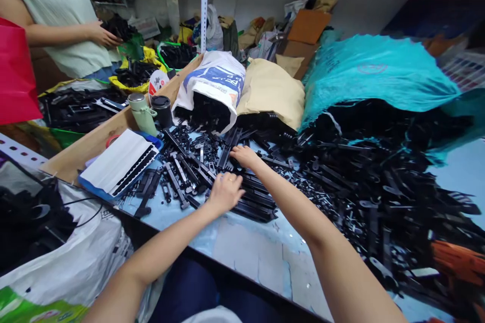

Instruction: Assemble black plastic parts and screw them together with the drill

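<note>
A row of long black channel-shaped strips [253,209] lies side by side on the light blue tabletop in front of me. My left hand [226,192] rests over the left end of this row, palm down, with its fingers apart. Just beyond it, my right hand [245,156] has its fingers curled down on a black strip at the far side of the row; the fingertips are partly hidden. Loose black and silver parts [176,176] are scattered left of my hands, and small metal pieces [322,194] lie to the right.
A white sack [215,78], a beige sack [271,88] and a teal sack [382,73] spill black parts at the back. An orange tool [458,262] lies far right. A green flask [142,113] and notebook [123,161] stand left. Another person [56,20] holds black parts.
</note>
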The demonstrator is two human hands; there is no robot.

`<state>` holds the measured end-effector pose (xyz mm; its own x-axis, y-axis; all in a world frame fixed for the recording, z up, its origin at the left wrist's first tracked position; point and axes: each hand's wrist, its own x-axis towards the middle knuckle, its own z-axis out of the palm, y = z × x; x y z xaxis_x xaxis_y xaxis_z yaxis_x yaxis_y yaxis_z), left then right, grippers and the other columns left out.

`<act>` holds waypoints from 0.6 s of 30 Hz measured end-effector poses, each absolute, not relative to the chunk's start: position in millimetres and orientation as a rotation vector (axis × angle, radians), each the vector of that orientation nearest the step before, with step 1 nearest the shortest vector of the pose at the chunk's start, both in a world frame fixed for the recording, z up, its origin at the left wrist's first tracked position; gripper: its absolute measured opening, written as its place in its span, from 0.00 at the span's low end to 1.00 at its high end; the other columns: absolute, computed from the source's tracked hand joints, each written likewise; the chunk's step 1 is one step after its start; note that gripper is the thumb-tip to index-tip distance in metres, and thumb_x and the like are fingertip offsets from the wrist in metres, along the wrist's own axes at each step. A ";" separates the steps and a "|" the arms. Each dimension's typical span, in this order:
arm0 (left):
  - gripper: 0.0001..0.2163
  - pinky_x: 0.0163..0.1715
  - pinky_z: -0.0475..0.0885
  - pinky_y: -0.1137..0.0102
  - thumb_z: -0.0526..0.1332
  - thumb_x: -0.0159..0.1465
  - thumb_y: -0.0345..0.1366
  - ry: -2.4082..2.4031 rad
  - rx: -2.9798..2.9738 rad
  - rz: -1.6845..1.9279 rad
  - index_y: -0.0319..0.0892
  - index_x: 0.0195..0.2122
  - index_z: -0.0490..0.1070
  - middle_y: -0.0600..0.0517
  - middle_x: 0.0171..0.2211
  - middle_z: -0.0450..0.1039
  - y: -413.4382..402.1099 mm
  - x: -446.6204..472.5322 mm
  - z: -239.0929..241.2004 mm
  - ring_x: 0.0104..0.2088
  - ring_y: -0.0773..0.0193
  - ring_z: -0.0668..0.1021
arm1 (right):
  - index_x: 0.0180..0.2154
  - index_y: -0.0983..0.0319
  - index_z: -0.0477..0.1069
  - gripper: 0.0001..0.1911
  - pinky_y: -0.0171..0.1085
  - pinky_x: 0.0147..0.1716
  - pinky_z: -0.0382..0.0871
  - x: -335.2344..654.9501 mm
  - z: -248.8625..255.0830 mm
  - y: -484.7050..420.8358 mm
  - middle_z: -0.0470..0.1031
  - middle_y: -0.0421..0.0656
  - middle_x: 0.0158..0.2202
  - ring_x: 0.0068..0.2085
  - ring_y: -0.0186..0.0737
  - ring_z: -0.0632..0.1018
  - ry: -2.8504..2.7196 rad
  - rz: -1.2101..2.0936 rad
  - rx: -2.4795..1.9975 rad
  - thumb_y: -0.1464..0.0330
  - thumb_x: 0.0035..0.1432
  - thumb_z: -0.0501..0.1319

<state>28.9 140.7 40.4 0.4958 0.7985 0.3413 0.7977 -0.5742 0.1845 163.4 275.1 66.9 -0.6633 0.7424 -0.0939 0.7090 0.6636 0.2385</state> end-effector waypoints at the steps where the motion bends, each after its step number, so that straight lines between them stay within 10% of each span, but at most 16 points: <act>1: 0.17 0.44 0.63 0.61 0.52 0.64 0.43 1.629 2.614 0.592 0.39 0.50 0.64 0.43 0.45 0.68 154.4 14.7 46.4 0.46 0.55 0.68 | 0.43 0.64 0.72 0.16 0.38 0.38 0.60 159.9 67.1 279.1 0.72 0.51 0.42 0.45 0.45 0.69 2.700 0.263 1.171 0.79 0.56 0.52; 8: 0.16 0.39 0.66 0.60 0.51 0.64 0.37 2.260 2.164 0.322 0.27 0.43 0.68 0.34 0.41 0.68 260.0 -39.5 59.1 0.46 0.48 0.68 | 0.40 0.66 0.72 0.11 0.40 0.41 0.58 173.4 94.2 274.3 0.73 0.51 0.38 0.44 0.46 0.70 2.732 0.269 1.202 0.76 0.54 0.56; 18: 0.14 0.47 0.61 0.61 0.48 0.64 0.26 1.890 2.503 0.322 0.40 0.45 0.70 0.43 0.46 0.68 329.8 -19.9 58.1 0.49 0.57 0.67 | 0.44 0.57 0.71 0.20 0.44 0.42 0.71 216.9 74.7 150.4 0.75 0.47 0.43 0.43 0.48 0.76 3.055 -0.592 1.693 0.55 0.53 0.58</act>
